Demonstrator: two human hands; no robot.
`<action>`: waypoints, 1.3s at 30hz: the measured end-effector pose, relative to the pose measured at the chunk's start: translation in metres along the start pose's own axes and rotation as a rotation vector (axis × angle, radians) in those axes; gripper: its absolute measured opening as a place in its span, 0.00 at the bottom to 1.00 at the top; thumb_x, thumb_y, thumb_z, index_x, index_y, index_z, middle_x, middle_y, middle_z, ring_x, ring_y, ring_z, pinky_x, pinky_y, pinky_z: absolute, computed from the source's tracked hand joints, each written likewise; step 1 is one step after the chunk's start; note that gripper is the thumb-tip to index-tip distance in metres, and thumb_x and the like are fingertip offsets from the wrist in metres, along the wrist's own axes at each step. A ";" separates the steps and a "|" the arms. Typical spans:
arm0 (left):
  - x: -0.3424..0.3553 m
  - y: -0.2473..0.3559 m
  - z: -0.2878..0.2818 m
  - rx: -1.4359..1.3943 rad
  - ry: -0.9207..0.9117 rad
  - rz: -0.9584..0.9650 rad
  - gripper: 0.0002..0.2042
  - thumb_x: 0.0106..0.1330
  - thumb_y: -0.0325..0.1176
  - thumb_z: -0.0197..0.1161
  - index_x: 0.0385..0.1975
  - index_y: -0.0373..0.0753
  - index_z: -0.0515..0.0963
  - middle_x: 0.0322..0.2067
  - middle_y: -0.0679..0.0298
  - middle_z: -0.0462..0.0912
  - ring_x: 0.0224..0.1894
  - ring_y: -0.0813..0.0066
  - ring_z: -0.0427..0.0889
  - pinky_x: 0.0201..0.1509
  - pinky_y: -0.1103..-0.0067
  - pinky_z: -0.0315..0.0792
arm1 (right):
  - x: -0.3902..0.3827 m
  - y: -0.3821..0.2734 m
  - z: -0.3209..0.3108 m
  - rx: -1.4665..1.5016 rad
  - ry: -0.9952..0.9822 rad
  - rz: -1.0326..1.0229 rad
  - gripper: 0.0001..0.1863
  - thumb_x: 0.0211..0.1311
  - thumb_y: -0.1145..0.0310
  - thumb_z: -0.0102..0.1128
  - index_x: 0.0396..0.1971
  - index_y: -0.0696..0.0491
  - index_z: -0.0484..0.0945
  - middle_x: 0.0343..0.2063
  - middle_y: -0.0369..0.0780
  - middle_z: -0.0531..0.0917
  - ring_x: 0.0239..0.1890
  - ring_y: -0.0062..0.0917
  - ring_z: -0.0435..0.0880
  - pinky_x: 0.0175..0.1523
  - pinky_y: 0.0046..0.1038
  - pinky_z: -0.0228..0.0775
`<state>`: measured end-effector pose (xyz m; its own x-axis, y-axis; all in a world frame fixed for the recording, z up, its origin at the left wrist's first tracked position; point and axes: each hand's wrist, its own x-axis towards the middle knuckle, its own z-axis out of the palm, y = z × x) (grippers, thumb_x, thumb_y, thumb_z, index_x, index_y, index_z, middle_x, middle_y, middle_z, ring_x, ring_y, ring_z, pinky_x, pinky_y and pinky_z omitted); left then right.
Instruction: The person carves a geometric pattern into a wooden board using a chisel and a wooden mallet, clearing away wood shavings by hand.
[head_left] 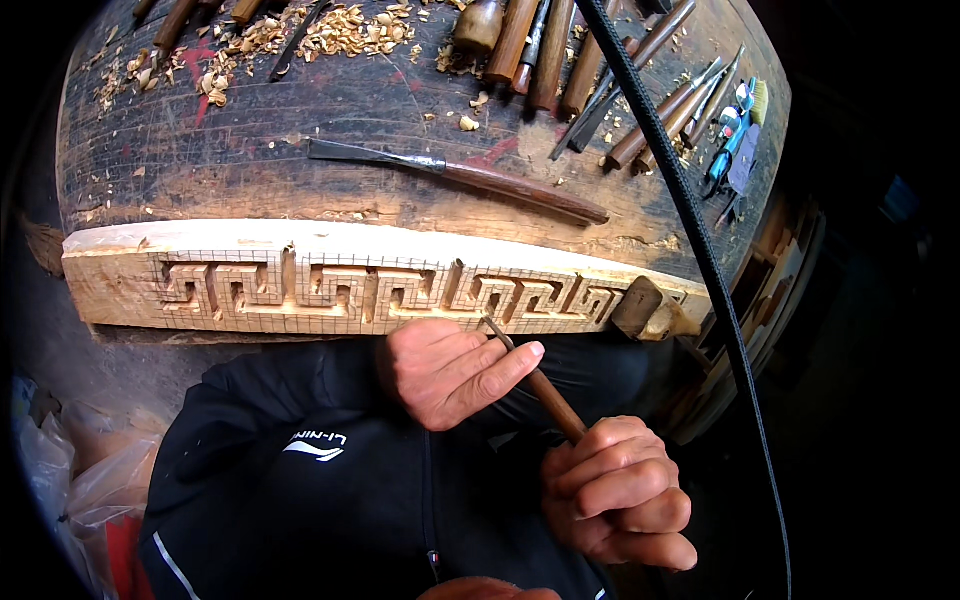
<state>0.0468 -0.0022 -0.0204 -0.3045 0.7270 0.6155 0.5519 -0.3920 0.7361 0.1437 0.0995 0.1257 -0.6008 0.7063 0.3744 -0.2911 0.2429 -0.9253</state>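
My right hand (620,490) clasps the chisel (556,402), my left hand (455,375), curled round its shank, nearer the carved beam (385,275) running lengthwise along the workbench (240,190)'s near edge.

A scratched dark-wood surface (230,180) carries a long, carved pale-wood board (372,292) at six o'clock and wooden-handled chisels (551,58) at one.

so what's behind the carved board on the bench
Behind the carved board, a long chisel lies on the bench, with wood shavings and more tools farther back. What lies beneath the board is covered.
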 end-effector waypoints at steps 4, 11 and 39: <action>0.002 0.001 -0.005 -0.028 -0.041 -0.020 0.26 0.66 0.22 0.75 0.65 0.23 0.81 0.33 0.55 0.91 0.30 0.69 0.92 0.27 0.78 0.75 | 0.001 0.000 0.003 -0.003 0.010 0.008 0.35 0.95 0.40 0.34 0.25 0.48 0.63 0.16 0.38 0.78 0.06 0.17 0.66 0.15 0.18 0.55; -0.001 0.000 0.000 -0.003 0.011 -0.015 0.25 0.66 0.22 0.74 0.64 0.21 0.81 0.31 0.56 0.89 0.28 0.71 0.89 0.24 0.77 0.73 | 0.000 0.004 0.007 -0.030 -0.007 0.044 0.35 0.95 0.41 0.36 0.24 0.49 0.62 0.17 0.39 0.78 0.07 0.18 0.66 0.14 0.19 0.57; -0.006 0.001 0.010 -0.062 0.086 0.022 0.23 0.70 0.25 0.80 0.61 0.31 0.78 0.37 0.57 0.93 0.29 0.72 0.93 0.23 0.79 0.71 | -0.011 -0.015 -0.007 -0.026 -0.210 -0.001 0.21 0.86 0.69 0.54 0.25 0.51 0.64 0.17 0.43 0.84 0.09 0.28 0.76 0.15 0.26 0.64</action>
<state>0.0568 -0.0015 -0.0260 -0.3604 0.6676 0.6515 0.5109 -0.4430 0.7367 0.1600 0.0926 0.1344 -0.7434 0.5526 0.3768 -0.2737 0.2627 -0.9253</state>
